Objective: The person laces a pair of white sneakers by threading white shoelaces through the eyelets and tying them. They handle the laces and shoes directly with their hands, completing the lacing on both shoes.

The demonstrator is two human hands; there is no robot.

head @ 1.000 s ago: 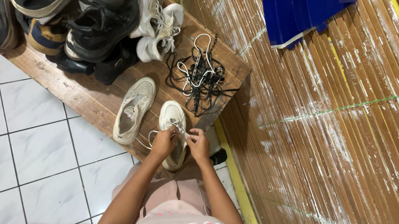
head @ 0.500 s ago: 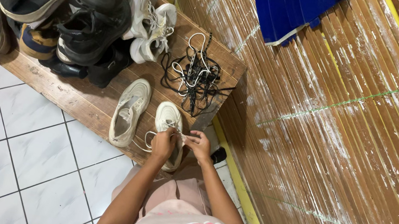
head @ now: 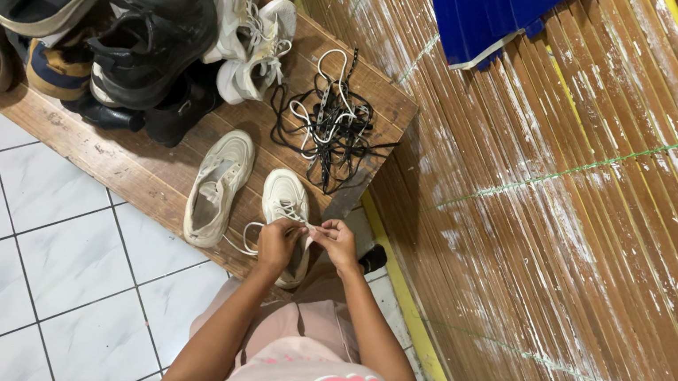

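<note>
Head view: lace (head: 308, 229) between both hands' grip.

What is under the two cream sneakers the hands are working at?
A long brown wooden bench carries both cream sneakers. The left hand and right hand cover one sneaker's heel, so the bench edge beneath it is hidden.

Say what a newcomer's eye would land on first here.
Both hands, left hand and right hand, meet over a white shoe at the near edge of a wooden bench, pinching its lace. Its mate lies beside it. Behind, a tangle of laces and a heap of dark shoes.
</note>
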